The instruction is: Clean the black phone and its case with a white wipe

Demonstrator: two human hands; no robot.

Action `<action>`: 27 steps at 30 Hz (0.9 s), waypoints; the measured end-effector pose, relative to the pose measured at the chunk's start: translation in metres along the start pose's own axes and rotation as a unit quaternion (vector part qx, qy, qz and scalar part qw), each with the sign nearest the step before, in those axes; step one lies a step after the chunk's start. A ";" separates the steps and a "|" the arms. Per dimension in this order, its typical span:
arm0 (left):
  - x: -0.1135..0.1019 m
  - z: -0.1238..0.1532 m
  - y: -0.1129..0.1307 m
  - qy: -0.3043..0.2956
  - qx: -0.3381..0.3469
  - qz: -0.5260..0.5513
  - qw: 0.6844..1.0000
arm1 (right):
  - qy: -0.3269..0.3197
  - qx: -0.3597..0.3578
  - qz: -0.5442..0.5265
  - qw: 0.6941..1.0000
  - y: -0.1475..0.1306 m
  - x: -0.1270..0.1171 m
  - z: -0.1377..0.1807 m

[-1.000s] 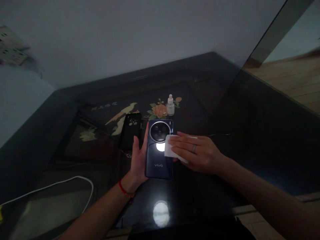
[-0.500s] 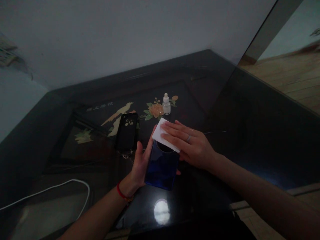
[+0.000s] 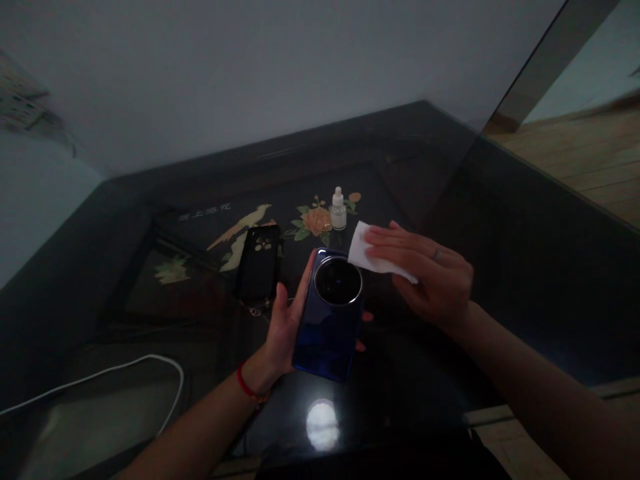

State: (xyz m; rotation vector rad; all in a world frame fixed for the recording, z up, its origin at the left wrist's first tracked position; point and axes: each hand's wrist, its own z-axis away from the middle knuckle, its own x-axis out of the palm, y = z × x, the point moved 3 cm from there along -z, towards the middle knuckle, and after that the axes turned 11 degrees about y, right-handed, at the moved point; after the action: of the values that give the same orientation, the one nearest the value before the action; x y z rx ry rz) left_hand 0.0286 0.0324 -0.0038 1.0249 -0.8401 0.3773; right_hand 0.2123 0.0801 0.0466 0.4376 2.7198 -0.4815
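Observation:
A blue smartphone (image 3: pixel 327 337) lies back side up in my left hand (image 3: pixel 283 333), whose fingers pass beneath it and show at its right edge. Its large round camera ring is uncovered near the top. My right hand (image 3: pixel 425 267) pinches a folded white wipe (image 3: pixel 367 253), held just to the right of the phone's upper corner. Left of the phone, a black phone case (image 3: pixel 257 267) with a chain strap rests on the table. Behind the phone stands a small clear dropper bottle (image 3: pixel 339 213) with a white top.
The dark glossy table (image 3: pixel 425 167) bears a flower and bird picture and reflects a round light. A white cable (image 3: pixel 125 365) curves over its left front part. A pale wall (image 3: pixel 250 80) borders the far edge.
My right hand has moved right with the wipe, off the phone's camera ring, which now shows fully. My left hand still supports the phone in nearly the same place.

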 end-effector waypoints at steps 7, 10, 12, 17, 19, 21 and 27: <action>0.004 0.003 -0.007 -0.020 -0.051 -0.004 0.999 | -0.087 -0.030 -0.054 0.994 -0.013 0.022 0.001; 0.004 0.002 -0.005 -0.015 -0.042 -0.001 0.999 | -0.084 -0.015 -0.031 0.996 -0.011 0.021 0.002; 0.004 0.002 -0.003 -0.006 -0.031 0.000 1.000 | -0.075 -0.021 -0.013 0.997 -0.010 0.017 0.002; 0.002 0.001 -0.001 0.011 -0.008 0.014 1.000 | -0.062 -0.058 0.011 0.996 -0.007 0.011 0.004; 0.001 0.002 -0.001 0.020 0.005 0.022 1.000 | -0.057 -0.073 0.020 0.996 -0.007 0.011 0.005; -0.001 0.002 0.000 0.034 0.017 0.030 0.999 | -0.052 -0.089 0.030 0.994 -0.008 0.011 0.007; -0.011 -0.002 0.007 0.131 0.064 0.043 0.988 | -0.073 -0.128 -0.019 0.989 -0.020 0.016 0.013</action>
State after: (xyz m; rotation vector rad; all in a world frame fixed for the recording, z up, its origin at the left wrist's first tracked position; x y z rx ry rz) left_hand 0.0182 0.0389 -0.0088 1.0324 -0.6315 0.6317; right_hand 0.1946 0.0612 0.0342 0.2713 2.6042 -0.1617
